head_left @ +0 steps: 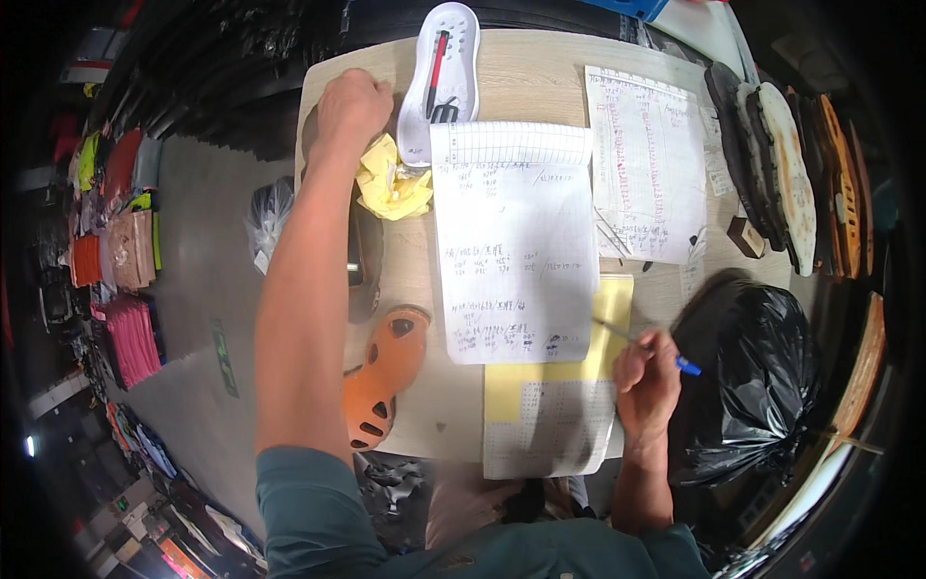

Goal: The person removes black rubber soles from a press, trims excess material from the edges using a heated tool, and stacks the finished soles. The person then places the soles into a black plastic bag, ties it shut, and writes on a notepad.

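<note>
My left hand (pixel 355 104) is closed at the table's far left corner, by a dark sole-like piece (pixel 311 135). Its fingertips are hidden, so what they hold cannot be made out. In my right hand (pixel 648 378) is a pen (pixel 627 336) with a blue end, its tip pointing to the upper left over the papers. A handwritten white sheet (pixel 511 217) lies at the table's middle, partly over a yellow sheet (pixel 617 299) and a printed sheet (pixel 550 439). Just right of my left hand, a white shoe sole (pixel 410 121) holds a red-and-black pen (pixel 439 68).
Crumpled yellow paper (pixel 395 188), a dark sole (pixel 365 251) and an orange sole (pixel 397 343) lie along the left side. Another written sheet (pixel 646 154) rests at the right, near several upright soles (pixel 786 164). A black plastic bag (pixel 752 376) bulges beside my right forearm.
</note>
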Demonstrator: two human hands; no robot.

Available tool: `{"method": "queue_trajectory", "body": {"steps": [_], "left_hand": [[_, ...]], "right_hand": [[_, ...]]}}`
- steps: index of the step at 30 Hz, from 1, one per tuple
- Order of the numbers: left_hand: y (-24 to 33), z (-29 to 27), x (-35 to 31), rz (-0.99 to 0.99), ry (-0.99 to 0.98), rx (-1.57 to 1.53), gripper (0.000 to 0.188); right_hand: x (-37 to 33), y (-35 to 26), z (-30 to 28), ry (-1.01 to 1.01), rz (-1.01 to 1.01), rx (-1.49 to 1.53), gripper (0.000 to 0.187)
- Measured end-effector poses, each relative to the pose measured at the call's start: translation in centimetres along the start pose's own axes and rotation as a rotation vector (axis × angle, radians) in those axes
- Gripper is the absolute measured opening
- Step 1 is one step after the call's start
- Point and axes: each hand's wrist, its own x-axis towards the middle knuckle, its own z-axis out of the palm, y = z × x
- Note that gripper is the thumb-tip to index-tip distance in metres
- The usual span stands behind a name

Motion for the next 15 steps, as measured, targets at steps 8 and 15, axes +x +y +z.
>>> {"method": "queue_trajectory", "body": {"steps": [8, 15], "left_hand": [[-0.1, 1.9, 3.0, -0.108, -0.208, 0.35, 0.031], [0.3, -0.6, 3.8, 0.103, 0.172, -0.135, 0.027]], "right_hand": [[-2.9, 2.3, -1.9, 0.191, 0.086, -0.218, 0.035], [-3.2, 2.5, -1.9, 0.15, 0.085, -0.26, 0.035]]}}
